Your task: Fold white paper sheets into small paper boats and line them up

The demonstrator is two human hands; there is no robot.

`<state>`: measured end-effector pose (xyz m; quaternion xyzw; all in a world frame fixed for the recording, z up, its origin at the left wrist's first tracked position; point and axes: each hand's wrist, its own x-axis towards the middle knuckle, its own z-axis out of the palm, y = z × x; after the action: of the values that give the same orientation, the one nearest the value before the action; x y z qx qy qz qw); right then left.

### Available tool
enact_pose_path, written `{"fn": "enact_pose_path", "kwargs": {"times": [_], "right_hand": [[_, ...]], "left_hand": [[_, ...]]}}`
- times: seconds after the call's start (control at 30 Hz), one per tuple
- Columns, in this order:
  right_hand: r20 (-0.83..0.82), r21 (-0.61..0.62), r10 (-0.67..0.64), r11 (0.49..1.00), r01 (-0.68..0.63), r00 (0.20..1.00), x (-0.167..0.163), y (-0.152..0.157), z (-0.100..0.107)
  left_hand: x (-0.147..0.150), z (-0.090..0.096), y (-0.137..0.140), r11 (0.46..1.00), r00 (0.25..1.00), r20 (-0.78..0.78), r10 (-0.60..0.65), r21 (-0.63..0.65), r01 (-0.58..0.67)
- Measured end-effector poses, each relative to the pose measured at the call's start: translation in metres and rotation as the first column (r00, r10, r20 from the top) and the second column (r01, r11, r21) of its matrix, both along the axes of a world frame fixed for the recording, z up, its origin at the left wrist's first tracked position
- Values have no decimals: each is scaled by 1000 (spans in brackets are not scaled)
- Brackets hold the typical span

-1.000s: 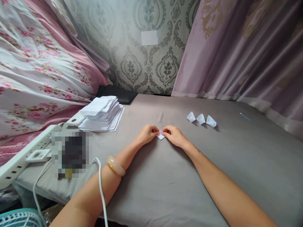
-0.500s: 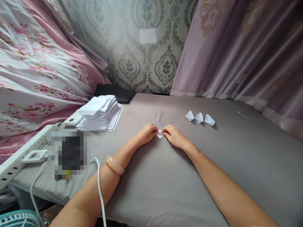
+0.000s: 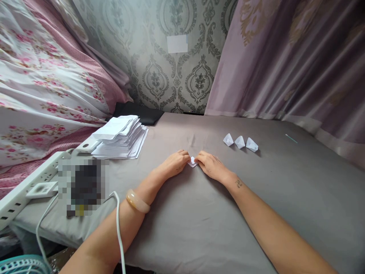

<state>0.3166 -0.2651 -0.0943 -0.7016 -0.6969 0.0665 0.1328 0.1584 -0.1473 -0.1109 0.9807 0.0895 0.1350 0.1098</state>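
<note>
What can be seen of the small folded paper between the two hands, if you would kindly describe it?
The folded paper is small and white, apparently plain. Its near end is a corner, with layered edges showing. The left hand pinches its left side and the right hand its right, hiding parts of it. It is on or just above the gray cloth; which, I cannot tell.

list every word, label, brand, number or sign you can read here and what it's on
No readable words, brands or numbers.
Right forearm: small dark hooked mark, no legible letters.
White plug adapter: grey patch, too blurred to read.
Folded paper between the fingers: nothing legible.
</note>
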Motion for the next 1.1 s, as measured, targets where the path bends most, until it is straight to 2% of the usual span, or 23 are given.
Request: {"fn": "enact_pose_path", "kwargs": {"times": [0.23, 0.43, 0.63, 0.77, 1.1], "right_hand": [[-22, -20, -48, 999, 47, 999, -4, -3, 3], [-87, 55, -241, 968, 246, 967, -11, 4, -5], [-198, 78, -330, 933, 350, 923, -12, 13, -14], [-241, 49, -357, 924, 378, 903, -12, 15, -14], [-349, -12, -345, 931, 364, 871, 0, 21, -24]], "left_hand": [[-7, 11, -11, 1000, 999, -42, 28, -3, -28], [4, 6, -18, 978, 980, 28, 199, -66, -196], [15, -11, -11, 926, 937, 74, 341, -197, -321], [14, -13, -10, 889, 916, 73, 393, -286, -359], [17, -10, -6, 745, 830, -108, 548, -389, -542]]}}
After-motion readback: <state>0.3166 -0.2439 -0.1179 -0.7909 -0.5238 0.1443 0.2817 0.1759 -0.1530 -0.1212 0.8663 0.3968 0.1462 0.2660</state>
